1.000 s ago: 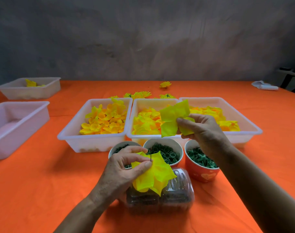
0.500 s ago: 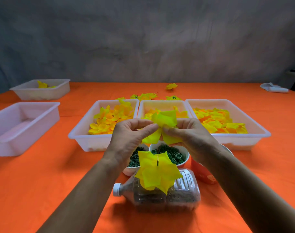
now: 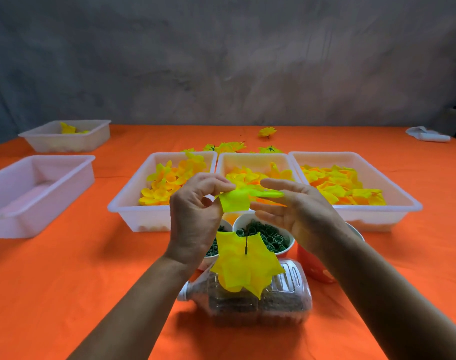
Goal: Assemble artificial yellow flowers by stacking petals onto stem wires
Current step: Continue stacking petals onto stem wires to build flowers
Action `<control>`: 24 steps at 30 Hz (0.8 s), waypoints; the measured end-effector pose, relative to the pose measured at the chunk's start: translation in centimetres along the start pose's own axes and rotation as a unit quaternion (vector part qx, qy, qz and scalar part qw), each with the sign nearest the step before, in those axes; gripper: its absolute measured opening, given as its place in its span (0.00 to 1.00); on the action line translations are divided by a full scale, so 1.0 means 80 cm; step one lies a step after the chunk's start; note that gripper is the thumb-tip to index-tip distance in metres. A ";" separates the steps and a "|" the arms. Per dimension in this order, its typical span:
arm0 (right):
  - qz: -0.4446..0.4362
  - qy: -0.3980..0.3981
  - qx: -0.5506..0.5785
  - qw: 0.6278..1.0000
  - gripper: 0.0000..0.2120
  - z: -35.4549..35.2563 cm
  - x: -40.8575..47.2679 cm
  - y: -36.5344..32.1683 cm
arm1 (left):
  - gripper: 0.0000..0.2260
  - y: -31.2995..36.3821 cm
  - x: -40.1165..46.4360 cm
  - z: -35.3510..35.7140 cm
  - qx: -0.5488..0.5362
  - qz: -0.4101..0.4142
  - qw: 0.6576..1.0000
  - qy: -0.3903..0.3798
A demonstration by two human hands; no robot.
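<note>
3 trays, cups, bottle

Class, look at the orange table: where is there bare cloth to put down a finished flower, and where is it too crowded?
Bare cloth lies between the empty tray and the left petal tray, running down the near left. More lies right of the right petal tray, toward the white cloth. It is crowded around the cups and the bottle, and around the loose flowers behind the trays.
</note>
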State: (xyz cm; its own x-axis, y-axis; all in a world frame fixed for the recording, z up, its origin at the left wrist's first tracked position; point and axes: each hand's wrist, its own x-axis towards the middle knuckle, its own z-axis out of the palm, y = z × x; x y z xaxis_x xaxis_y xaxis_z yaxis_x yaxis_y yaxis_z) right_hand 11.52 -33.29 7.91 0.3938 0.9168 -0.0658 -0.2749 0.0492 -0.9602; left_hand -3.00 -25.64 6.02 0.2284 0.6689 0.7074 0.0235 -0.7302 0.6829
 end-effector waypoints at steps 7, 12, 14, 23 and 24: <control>0.100 -0.054 0.085 0.990 0.20 0.005 -0.010 -0.012 | 0.06 0.001 -0.011 0.002 0.145 0.158 0.977 0.005; 0.083 -0.024 0.011 0.996 0.13 0.011 -0.011 -0.011 | 0.07 0.003 -0.016 -0.001 0.138 0.142 0.980 -0.022; 0.081 -0.022 -0.002 0.996 0.12 0.012 -0.011 -0.010 | 0.10 0.004 -0.017 -0.004 0.143 0.110 0.983 -0.024; 0.073 -0.015 -0.013 0.997 0.14 0.014 -0.016 -0.003 | 0.09 0.032 -0.033 -0.022 -0.008 -0.149 0.988 0.045; 0.069 -0.014 -0.017 0.997 0.14 0.014 -0.017 -0.003 | 0.16 0.037 -0.034 -0.022 -0.042 -0.190 0.981 0.023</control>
State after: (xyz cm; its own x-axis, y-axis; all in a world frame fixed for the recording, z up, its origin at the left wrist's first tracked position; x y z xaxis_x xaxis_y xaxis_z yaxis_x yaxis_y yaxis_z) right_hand 10.04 -34.09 8.53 0.3288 0.9250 -0.1902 -0.2948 -0.0909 -0.9512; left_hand -5.23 -29.38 6.45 0.1750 0.8972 0.4055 0.0180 -0.4147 0.9098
